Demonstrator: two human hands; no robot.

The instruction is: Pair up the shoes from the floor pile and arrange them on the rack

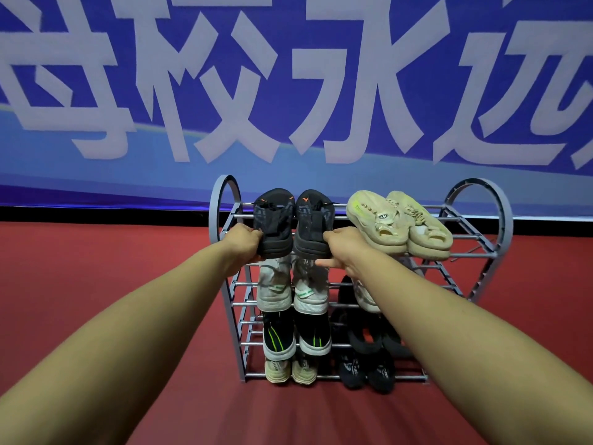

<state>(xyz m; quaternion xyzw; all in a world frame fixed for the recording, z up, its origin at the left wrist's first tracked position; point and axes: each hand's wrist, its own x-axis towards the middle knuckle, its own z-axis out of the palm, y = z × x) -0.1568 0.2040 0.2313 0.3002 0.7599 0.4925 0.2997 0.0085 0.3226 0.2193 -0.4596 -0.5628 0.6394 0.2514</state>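
The left hand [245, 242] is curled around the heel of the left black shoe [274, 224], and the right hand [341, 248] is closed on the heel of the right black shoe [313, 223], with one finger stretched out below the sole. Both bare forearms are extended from the near edge towards the rack [475, 226]. The two black shoes are set side by side, toes pointing far, on the left part of the top tier. On the right part of that tier a pair of beige foam shoes [398, 224] is laid, touching each other. On the tier below, a white pair [290, 289] is seen; under it, a black pair with green stripes [295, 338]; on the lowest tier, a cream pair [288, 369] at the left and a dark pair [367, 370] at the right. The right side of the middle tiers is partly hidden by the right forearm. The grey metal rack is stood on a red floor [96, 258]. Behind it the far wall is covered by a blue banner [288, 75] printed with large white characters.
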